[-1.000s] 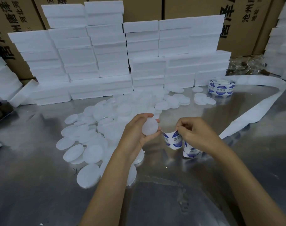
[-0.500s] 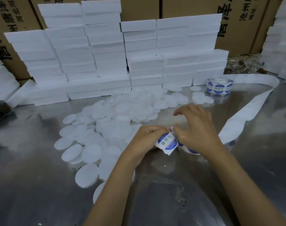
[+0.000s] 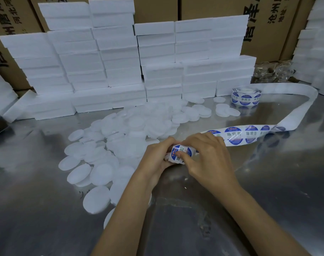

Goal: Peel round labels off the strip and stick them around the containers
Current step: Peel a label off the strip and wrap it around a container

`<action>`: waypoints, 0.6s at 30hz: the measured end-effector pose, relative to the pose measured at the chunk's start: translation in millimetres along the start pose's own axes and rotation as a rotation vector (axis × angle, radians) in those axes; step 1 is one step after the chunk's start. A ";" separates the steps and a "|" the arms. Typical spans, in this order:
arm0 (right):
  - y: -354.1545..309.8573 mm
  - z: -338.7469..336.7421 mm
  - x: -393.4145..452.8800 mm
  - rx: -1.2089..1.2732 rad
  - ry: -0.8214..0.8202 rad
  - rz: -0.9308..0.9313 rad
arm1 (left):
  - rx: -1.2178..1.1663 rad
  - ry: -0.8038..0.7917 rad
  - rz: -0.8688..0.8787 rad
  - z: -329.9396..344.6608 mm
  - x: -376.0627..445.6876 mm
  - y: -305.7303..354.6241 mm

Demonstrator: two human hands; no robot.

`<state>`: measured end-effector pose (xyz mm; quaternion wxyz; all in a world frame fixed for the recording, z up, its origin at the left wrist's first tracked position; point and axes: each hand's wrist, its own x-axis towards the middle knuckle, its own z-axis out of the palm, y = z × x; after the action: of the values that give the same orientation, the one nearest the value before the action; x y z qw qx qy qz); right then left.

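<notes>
**Label Application — Hand and Strip Alignment**

The left hand (image 3: 155, 156) forms a closed grip around a small white container (image 3: 169, 159), which is mostly hidden inside the curled fingers. A round blue-and-white label (image 3: 181, 153) lies on the container face turned toward the camera. The right hand (image 3: 207, 159) meets it from the opposite side, its thumb pressing on the label; whether the remaining right fingers pinch the strip or merely rest over it cannot be told.

The label strip (image 3: 249, 134) leaves the grip to the right and slightly beyond it, its long axis running away across the tabletop (image 3: 268, 182) toward the roll (image 3: 246, 96) at the far right. The right hand is therefore the nearer hand to the next label on the strip — the left is better placed to hold and turn the container.

Unlabelled white containers (image 3: 105, 154) lie heaped to the left of and beyond the grip, within the left hand's reach. Stacked foam blocks (image 3: 120, 71) stand beyond the heap.
</notes>
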<state>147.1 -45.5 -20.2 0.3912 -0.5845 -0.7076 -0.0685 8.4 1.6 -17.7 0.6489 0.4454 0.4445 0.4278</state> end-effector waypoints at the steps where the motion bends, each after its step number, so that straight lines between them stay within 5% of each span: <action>1: -0.5 -0.1 -0.1 0.007 0.013 0.001 | 0.002 -0.002 0.000 -0.1 -0.3 0.1; 12: -4.5 -1.8 0.0 0.174 0.061 -0.058 | 0.038 0.008 0.027 1.6 -2.5 1.8; 18: -15.9 -9.6 1.2 0.635 0.049 0.096 | 0.093 0.001 0.023 2.1 -2.7 2.2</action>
<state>137.7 -54.8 -7.2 0.5739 -0.4639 -0.6556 0.1600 9.4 -0.8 -14.7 0.6223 0.4800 0.4591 0.4142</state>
